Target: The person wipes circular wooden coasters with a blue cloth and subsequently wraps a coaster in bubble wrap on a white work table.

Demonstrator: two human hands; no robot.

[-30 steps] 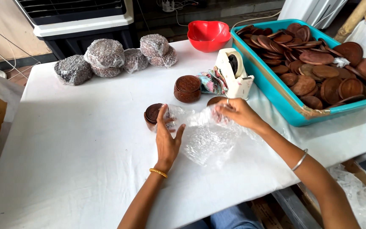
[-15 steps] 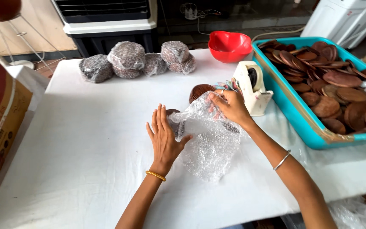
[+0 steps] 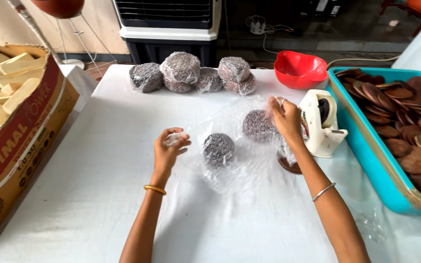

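Note:
A clear bubble-wrap sheet [image 3: 242,163] is stretched out over the white table [image 3: 98,170] between both hands. My left hand [image 3: 169,148] pinches its near-left corner. My right hand [image 3: 286,117] grips its far-right edge, beside the white tape dispenser [image 3: 322,124]. Two stacks of brown round discs lie under the sheet: a small stack [image 3: 218,148] in the middle and a larger stack [image 3: 258,125] just left of my right hand. Another brown disc [image 3: 288,165] shows below my right wrist.
Several bubble-wrapped round bundles [image 3: 186,73] sit at the table's far side. A red bowl [image 3: 299,69] stands far right. A teal tray [image 3: 366,151] of brown discs fills the right. A cardboard box [image 3: 18,126] with pale blocks stands left. An air cooler [image 3: 169,24] is behind.
My hands have moved apart, spreading the bubble wrap flat over the two disc stacks. The left hand went from a flat open palm to a pinch on the sheet's corner.

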